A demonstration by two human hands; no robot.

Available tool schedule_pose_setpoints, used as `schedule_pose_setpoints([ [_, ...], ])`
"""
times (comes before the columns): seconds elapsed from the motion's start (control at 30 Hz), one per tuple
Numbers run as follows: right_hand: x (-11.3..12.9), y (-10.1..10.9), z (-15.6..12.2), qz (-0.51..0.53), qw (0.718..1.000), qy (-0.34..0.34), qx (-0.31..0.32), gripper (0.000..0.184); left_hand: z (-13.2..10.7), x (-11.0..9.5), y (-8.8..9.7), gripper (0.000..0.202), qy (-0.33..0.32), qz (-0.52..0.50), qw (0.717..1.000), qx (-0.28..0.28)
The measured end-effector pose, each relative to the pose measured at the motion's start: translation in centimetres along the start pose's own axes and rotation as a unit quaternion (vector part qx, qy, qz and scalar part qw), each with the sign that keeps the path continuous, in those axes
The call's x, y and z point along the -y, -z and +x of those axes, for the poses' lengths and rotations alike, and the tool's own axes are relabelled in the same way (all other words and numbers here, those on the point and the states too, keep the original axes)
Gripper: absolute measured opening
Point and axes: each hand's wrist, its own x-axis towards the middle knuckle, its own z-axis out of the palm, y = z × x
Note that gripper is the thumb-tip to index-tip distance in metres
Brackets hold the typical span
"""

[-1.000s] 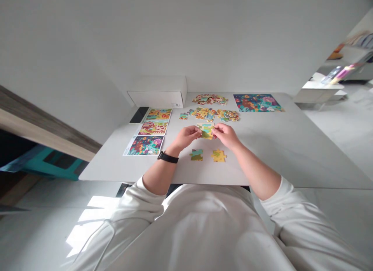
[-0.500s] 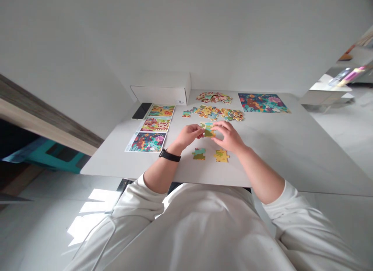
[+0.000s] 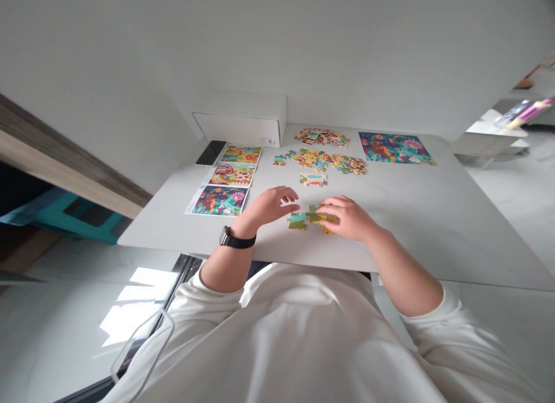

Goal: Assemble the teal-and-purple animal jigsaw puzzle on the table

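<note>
My right hand holds a green puzzle piece, its fingers and thumb reaching over the right side. That piece lies between a teal-and-green puzzle piece on the left and a yellow puzzle piece on the right, which the hand mostly covers. Whether the pieces interlock I cannot tell. My left hand, with a black watch at the wrist, hovers open above the left piece, fingers curved apart and nothing in them. Farther off lies a pale puzzle piece with teal and red shapes.
Puzzle pieces lie in a yellowish pile and a reddish pile toward the wall. Picture cards, a phone and a white box are at the left. A dark, colourful picture sheet lies at the back right.
Both hands have come nearer to me. The left has let go of the green piece and moved apart from it. The right has brought that piece down between the two near pieces.
</note>
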Motion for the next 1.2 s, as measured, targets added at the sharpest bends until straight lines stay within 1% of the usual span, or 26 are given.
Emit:
schedule_pose_setpoints([
  [0.07,0.3,-0.4,-0.5,-0.010,1.000,-0.005,0.006,0.029,-1.3,-0.2,-0.5,0.027,-0.047,0.031,0.998,0.000],
  [0.13,0.5,-0.9,-0.9,-0.016,1.000,-0.010,0.001,0.028,-2.4,0.0,-1.2,0.028,-0.087,0.046,0.995,0.016],
  [0.2,0.5,-1.3,-1.1,-0.017,1.000,-0.014,-0.005,0.028,-3.2,0.3,-1.9,0.030,-0.108,0.049,0.992,0.034],
  [0.27,0.5,-1.8,-1.2,-0.012,1.000,-0.016,-0.007,0.027,-3.5,0.8,-2.5,0.031,-0.116,0.054,0.991,0.044],
  [0.43,0.4,-2.5,-1.3,-0.007,1.000,-0.025,-0.005,0.025,-3.4,1.3,-3.3,0.023,-0.117,0.067,0.990,0.036],
  [0.6,0.3,-2.7,-1.2,-0.011,1.000,-0.026,0.005,0.023,-3.2,1.3,-3.4,0.021,-0.118,0.069,0.990,0.028],
  [0.83,0.1,-2.9,-1.3,-0.004,0.999,-0.027,0.018,0.023,-3.2,1.2,-3.4,0.024,-0.110,0.075,0.991,0.032],
  [1.03,0.4,-3.0,-1.1,-0.017,0.999,-0.041,0.030,0.025,-3.4,0.8,-3.7,0.035,-0.091,0.101,0.990,0.041],
  [1.1,0.4,-2.9,-1.0,-0.014,0.998,-0.043,0.032,0.028,-3.5,0.7,-3.8,0.035,-0.090,0.114,0.989,0.042],
  [1.2,0.0,-2.4,-1.3,0.000,0.998,-0.052,0.018,0.043,-3.5,0.8,-3.9,0.034,-0.093,0.123,0.987,0.040],
])
